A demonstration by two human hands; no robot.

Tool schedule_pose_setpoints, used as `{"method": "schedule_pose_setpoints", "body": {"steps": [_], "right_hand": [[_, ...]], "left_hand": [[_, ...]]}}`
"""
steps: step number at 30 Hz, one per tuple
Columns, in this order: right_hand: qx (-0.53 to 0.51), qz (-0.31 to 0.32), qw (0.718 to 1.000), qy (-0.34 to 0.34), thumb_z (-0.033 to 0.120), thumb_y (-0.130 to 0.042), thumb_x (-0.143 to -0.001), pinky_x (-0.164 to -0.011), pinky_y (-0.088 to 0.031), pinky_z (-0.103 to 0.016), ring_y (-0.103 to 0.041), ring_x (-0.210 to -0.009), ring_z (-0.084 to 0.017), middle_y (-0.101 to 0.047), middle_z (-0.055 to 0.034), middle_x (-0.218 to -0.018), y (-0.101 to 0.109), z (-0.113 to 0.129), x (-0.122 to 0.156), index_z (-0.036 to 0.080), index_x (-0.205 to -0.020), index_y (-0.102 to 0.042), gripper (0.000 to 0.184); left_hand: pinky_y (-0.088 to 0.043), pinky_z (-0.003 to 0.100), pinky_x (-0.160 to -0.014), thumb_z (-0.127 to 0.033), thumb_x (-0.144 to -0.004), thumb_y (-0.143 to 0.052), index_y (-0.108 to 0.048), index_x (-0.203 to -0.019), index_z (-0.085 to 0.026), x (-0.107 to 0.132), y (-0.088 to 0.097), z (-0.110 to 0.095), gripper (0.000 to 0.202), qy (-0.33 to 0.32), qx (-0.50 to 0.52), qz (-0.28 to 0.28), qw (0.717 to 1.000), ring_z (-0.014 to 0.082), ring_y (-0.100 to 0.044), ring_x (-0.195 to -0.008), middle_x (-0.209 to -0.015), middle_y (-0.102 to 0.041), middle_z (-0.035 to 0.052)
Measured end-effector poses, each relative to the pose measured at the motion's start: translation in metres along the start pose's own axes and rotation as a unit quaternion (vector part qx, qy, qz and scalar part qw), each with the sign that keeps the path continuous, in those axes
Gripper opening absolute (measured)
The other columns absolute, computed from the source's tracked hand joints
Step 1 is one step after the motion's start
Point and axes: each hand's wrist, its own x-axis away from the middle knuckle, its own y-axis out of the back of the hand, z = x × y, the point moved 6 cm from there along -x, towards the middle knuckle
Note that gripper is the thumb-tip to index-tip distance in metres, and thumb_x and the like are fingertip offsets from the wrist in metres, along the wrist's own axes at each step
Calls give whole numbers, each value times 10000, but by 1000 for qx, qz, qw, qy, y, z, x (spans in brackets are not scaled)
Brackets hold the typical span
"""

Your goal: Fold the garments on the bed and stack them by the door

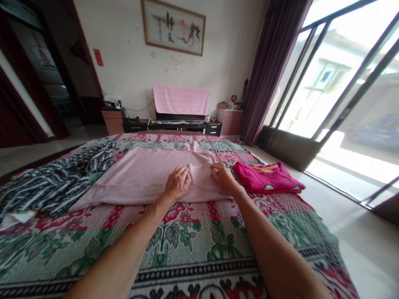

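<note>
A pale pink garment (140,174) lies spread flat across a bed covered by a floral red and green blanket (193,245). My left hand (177,183) rests on the garment's right part, fingers curled and pinching a fold of the cloth. My right hand (222,176) is just to the right of it, fingers bent and gripping the same raised fold. Both forearms reach in from the bottom of the view.
A folded magenta garment (268,177) sits on the bed to the right of my hands. A black and white striped cloth (59,178) is heaped at the left. Beyond the bed stand a low TV cabinet (174,124) with a pink towel draped over the screen, and large windows (339,95) at the right.
</note>
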Motion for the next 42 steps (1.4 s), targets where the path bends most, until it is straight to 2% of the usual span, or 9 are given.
{"method": "schedule_pose_setpoints", "body": {"steps": [4, 7, 11, 14, 20, 25, 32, 36, 42], "right_hand": [[-6, -3, 1000, 2, 106, -508, -775, -901, -446, -265, -602, -1011, -176, -522, -150, -1354, -2, -6, 0, 109, -1254, -567, 483], [16, 27, 999, -42, 127, -505, -780, -833, -450, -246, -618, -919, -167, -642, -128, -1180, 10, -11, 0, 109, -1205, -610, 438], [27, 189, 976, -106, 234, -508, -803, -619, -420, -193, -592, -678, -123, -679, -35, -730, 31, -16, 10, 138, -816, -713, 227], [-19, 312, 930, -191, 348, -587, -767, -506, -392, -188, -520, -517, -85, -639, -7, -641, 45, -24, 26, 163, -770, -699, 216], [-41, 387, 891, -235, 262, -660, -692, -494, -406, -200, -489, -450, -74, -610, 19, -560, 45, -22, 38, 167, -775, -712, 136], [-27, 369, 896, -248, 109, -624, -657, -478, -398, -172, -478, -421, -61, -559, 48, -479, 42, -23, 36, 149, -802, -707, 172], [-6, 356, 896, -264, 93, -632, -652, -464, -384, -179, -447, -388, -51, -578, 36, -493, 42, -26, 39, 142, -798, -702, 169], [22, 339, 907, -251, 126, -598, -692, -481, -397, -196, -478, -412, -70, -607, 8, -527, 43, -25, 35, 141, -741, -700, 114], [91, 156, 963, -198, 147, -514, -754, -666, -450, -233, -655, -806, -185, -721, -100, -887, 45, -25, 12, 155, -906, -720, 256]], "left_hand": [[-426, 392, -1001, -260, -825, -513, -624, -1029, -164, 6, -7, 6, 251, 38, -39, 60, 997, 246, -514, -1119, -1080, -622, 112], [-443, 393, -957, -263, -823, -522, -620, -1069, -170, 7, -4, 2, 280, 45, -55, 69, 995, 258, -503, -1128, -1150, -598, 117], [-428, 374, -972, -240, -840, -522, -654, -1027, -177, 3, 6, -26, 237, -21, -7, 43, 999, 228, -536, -1083, -1121, -613, 101], [-445, 348, -938, -272, -858, -537, -689, -932, -192, 4, 3, -56, 187, -96, 52, 73, 991, 194, -576, -976, -993, -645, 74], [-481, 316, -819, -302, -876, -517, -713, -917, -219, 20, -17, -80, 216, -145, 62, 174, 972, 180, -574, -870, -868, -635, 47], [-476, 284, -775, -223, -868, -481, -719, -949, -250, 24, -22, -76, 252, -147, 54, 185, 970, 169, -568, -853, -849, -628, 38], [-471, 293, -759, -253, -850, -514, -730, -905, -237, 24, -15, -83, 224, -177, 48, 181, 966, 180, -576, -832, -840, -632, 46], [-477, 298, -789, -286, -879, -492, -722, -880, -221, 23, -11, -82, 239, -142, 53, 159, 976, 179, -583, -841, -826, -640, 46], [-429, 379, -983, -286, -874, -524, -688, -1070, -214, 24, -11, -81, 265, -152, 59, 99, 982, 223, -544, -1089, -1185, -617, 82]]}}
